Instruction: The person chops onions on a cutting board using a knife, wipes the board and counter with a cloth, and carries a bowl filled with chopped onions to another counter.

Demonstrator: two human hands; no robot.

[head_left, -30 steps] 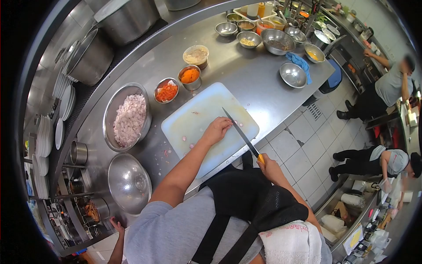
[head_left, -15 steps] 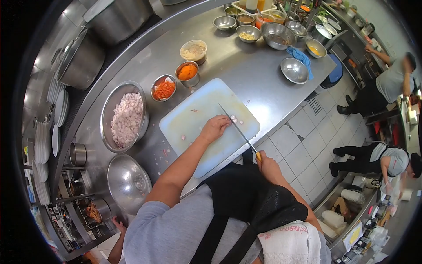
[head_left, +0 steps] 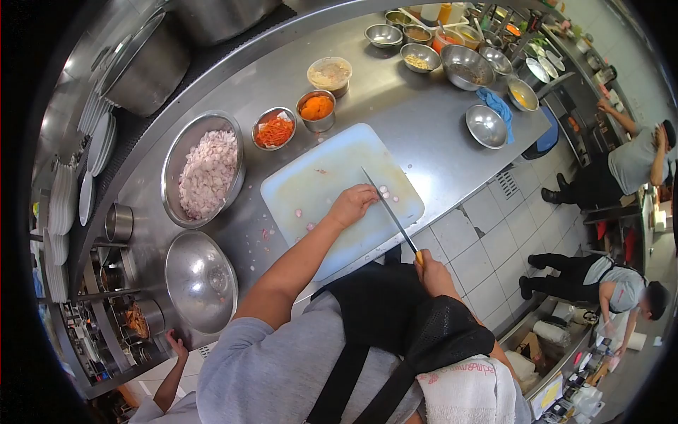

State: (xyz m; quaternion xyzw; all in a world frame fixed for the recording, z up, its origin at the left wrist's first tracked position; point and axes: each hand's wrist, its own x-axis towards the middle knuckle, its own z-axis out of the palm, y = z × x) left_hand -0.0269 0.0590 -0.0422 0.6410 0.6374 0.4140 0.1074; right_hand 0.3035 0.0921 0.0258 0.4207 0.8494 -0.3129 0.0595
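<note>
My right hand point(head_left: 436, 275) is wrapped round the yellow handle of a kitchen knife point(head_left: 397, 221), whose long blade points away over the white cutting board point(head_left: 321, 194). Close against the blade, the fingers of my left hand point(head_left: 353, 205) are curled and pressed together on a small shallot, mostly hidden beneath them. Thin round shallot slices point(head_left: 383, 190) lie just right of the blade. A few pinkish bits point(head_left: 298, 213) are scattered on the board's left part.
Left of the board stand a bowl of chopped shallots point(head_left: 207, 174) and a steel bowl point(head_left: 201, 283). Beyond it are shredded carrot point(head_left: 275, 132), an orange-filled tin point(head_left: 316, 109) and a tub point(head_left: 330, 73). Several bowls sit at far right. Co-workers point(head_left: 625, 166) stand right; another person's hand point(head_left: 176, 345) shows lower left.
The whole view has shifted slightly, with the board and bowls appearing a little higher. Both hands keep their places at the board, the knife still beside my left fingers.
</note>
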